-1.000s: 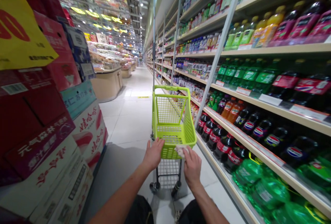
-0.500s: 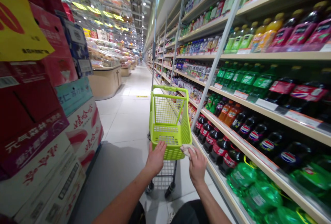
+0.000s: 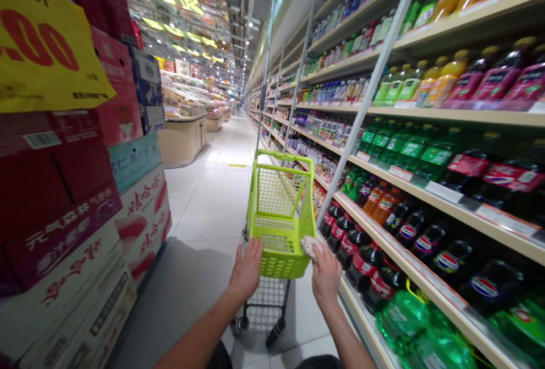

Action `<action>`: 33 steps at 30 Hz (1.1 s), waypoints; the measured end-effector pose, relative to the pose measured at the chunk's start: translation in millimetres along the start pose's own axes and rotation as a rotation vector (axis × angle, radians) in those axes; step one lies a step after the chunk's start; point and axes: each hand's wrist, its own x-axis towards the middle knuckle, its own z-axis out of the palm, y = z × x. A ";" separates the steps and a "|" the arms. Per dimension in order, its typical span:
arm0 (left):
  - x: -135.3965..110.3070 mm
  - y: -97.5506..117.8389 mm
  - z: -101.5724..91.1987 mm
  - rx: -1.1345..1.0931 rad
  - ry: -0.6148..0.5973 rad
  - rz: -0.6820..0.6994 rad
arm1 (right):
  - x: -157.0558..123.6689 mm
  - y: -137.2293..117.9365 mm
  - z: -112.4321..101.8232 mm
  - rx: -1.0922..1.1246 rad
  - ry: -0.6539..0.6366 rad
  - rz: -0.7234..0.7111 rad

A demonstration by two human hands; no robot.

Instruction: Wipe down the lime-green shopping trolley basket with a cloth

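Ahead of me is a lime-green plastic shopping cart point(image 3: 284, 263) with a mesh basket and dark wheeled legs. My left hand point(image 3: 247, 269) is at the basket's near left corner, fingers stretched out and thumb apart, holding nothing. Whether its fingertips touch the plastic I cannot tell. A crumpled whitish cloth point(image 3: 310, 246) is gripped in the fingers of my right hand point(image 3: 326, 276). The cloth lies against the basket's near right edge. Nothing lies in the visible part of the basket.
Shelves of soda bottles point(image 3: 426, 145) run along the right, close to the cart. Stacked drink cartons point(image 3: 140, 193) with a yellow price sign point(image 3: 46, 45) stand at left. A tiled aisle point(image 3: 213, 198) leads past a rounded wooden display counter point(image 3: 181, 139).
My left hand has shifted slightly left and down along the basket. The view has tilted, so the cart and shelves appear a little lower. My right hand keeps hold of the cloth.
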 end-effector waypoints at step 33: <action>-8.7 4.8 20.6 0.034 0.096 0.070 | -10.5 -57.2 14.6 0.120 -0.172 -0.220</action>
